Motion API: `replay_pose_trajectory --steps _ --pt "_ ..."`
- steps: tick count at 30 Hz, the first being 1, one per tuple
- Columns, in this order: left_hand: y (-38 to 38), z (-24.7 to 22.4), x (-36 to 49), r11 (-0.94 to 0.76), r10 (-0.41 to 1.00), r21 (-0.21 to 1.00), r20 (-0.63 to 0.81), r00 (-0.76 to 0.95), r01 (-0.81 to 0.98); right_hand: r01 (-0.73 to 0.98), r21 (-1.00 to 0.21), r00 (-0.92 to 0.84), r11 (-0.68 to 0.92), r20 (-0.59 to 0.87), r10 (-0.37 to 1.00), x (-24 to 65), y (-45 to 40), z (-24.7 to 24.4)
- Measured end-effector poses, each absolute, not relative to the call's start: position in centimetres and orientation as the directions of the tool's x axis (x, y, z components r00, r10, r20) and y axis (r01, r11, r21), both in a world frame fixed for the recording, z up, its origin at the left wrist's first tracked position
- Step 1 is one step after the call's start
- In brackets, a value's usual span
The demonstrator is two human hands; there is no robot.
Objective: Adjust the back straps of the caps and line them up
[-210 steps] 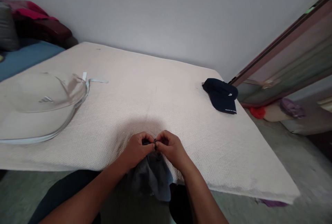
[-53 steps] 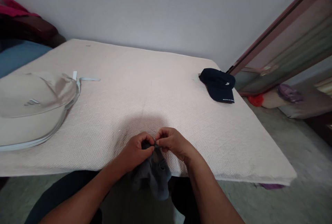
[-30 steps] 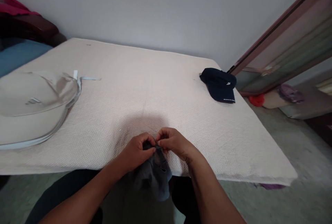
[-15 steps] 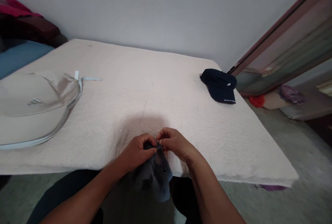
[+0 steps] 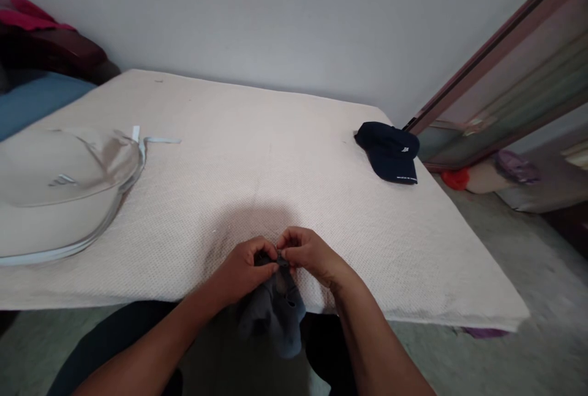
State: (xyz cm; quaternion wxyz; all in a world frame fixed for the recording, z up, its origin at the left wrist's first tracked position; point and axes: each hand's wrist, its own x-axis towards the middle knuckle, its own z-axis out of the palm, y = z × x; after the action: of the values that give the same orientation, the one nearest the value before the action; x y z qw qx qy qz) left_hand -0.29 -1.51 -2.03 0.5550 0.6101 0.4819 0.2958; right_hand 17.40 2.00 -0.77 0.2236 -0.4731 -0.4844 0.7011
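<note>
A dark grey cloth item (image 5: pixel 275 316), perhaps a cap, hangs at the near edge of the covered table (image 5: pixel 220 169). My left hand (image 5: pixel 245 266) pinches its upper edge between thumb and fingers. Close against it on the right, my right hand (image 5: pixel 307 254) pinches the same edge, and the fingertips of both hands nearly meet. A small hole shows in the cloth below my right hand. Whatever small part lies between the fingertips is too small to make out.
A navy cap (image 5: pixel 388 151) rests near the table's right edge. On the left lies a beige bag (image 5: pixel 59 188) with pale trim and a strap. Behind the table stands a grey wall. Blue and pink fabrics are at the far left, a framed glass panel at the right.
</note>
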Motion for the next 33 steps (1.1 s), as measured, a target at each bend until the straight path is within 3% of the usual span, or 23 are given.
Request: replay_pose_trajectory --steps 10,18,33 --pt "-1.73 -1.70 0.18 0.054 0.946 0.938 -0.158 0.283 0.343 0.219 -0.900 -0.460 -0.378 -0.437 0.773 17.51 2.09 -1.32" --pt "-1.75 -2.25 0.30 0.162 0.925 0.955 -0.235 0.300 0.250 0.249 -0.874 -0.467 -0.417 -0.485 0.739 17.81 2.21 -0.98" --pt "-1.95 -2.09 0.50 0.182 0.914 0.963 -0.241 0.327 0.199 0.247 -0.855 -0.475 -0.457 -0.517 0.712 18.07 2.30 -1.24"
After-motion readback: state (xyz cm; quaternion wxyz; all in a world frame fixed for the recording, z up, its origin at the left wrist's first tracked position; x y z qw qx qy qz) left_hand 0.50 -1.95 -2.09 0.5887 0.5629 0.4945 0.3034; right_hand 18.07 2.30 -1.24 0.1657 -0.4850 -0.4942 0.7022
